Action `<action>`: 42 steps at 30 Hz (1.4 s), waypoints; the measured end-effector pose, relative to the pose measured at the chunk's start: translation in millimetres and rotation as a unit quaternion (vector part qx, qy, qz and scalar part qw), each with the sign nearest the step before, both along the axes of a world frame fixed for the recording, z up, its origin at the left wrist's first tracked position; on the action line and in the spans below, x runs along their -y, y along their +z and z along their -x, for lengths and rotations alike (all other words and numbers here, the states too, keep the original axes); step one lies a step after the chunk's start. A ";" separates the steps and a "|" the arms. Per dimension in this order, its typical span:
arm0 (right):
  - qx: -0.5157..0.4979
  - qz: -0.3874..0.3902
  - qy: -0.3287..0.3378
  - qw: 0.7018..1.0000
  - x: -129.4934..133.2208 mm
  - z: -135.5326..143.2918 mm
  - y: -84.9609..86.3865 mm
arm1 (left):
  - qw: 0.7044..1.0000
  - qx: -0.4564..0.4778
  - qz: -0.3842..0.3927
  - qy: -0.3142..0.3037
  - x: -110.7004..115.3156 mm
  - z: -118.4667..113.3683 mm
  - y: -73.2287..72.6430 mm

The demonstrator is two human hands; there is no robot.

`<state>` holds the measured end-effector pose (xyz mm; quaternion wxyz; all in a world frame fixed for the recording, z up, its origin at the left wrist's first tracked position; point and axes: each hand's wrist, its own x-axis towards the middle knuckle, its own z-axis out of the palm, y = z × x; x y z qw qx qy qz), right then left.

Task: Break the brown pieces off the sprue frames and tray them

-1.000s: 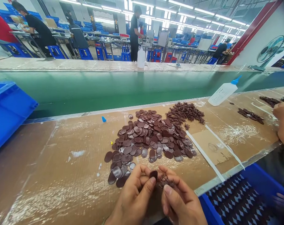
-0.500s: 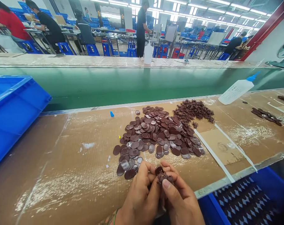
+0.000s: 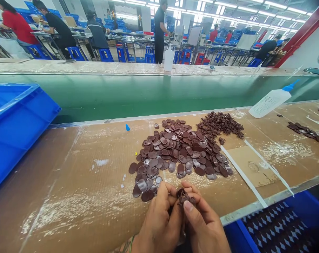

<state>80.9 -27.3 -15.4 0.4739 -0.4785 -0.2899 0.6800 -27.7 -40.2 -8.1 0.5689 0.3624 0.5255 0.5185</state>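
My left hand (image 3: 163,218) and my right hand (image 3: 205,219) are close together at the bottom centre, over the table's near side. Between their fingertips are small dark brown parts (image 3: 185,197), a curly cluster against an oval piece; my right thumb presses on the cluster. The fingers of both hands are closed on these parts. Just beyond the hands lies a wide heap of flat brown ovals (image 3: 175,149). A pile of small curly brown pieces (image 3: 219,125) adjoins it at the back right.
A blue crate (image 3: 19,123) stands at the left. A white bottle with a blue nozzle (image 3: 270,102) leans at the right; another bottle (image 3: 169,59) stands beyond the green strip (image 3: 109,95). Lower right, a blue bin (image 3: 246,233) holds brown parts. People work in the background.
The view has shifted slightly, so the table's contents appear a little further right. The oval between my fingertips now shows less, with the curly parts over it.
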 end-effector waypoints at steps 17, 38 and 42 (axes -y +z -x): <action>-0.003 -0.039 0.054 0.998 -2.5 -15.0 -18.8 | 0.991 -0.113 -0.075 -0.018 3.9 2.6 -9.5; 0.010 -0.042 0.073 0.996 -7.8 -12.0 -3.4 | 0.962 -0.221 -0.146 -0.069 3.2 7.4 -16.7; -0.031 0.000 0.070 0.997 -7.2 -10.4 0.6 | 0.956 -0.228 -0.174 -0.064 0.5 7.1 -12.6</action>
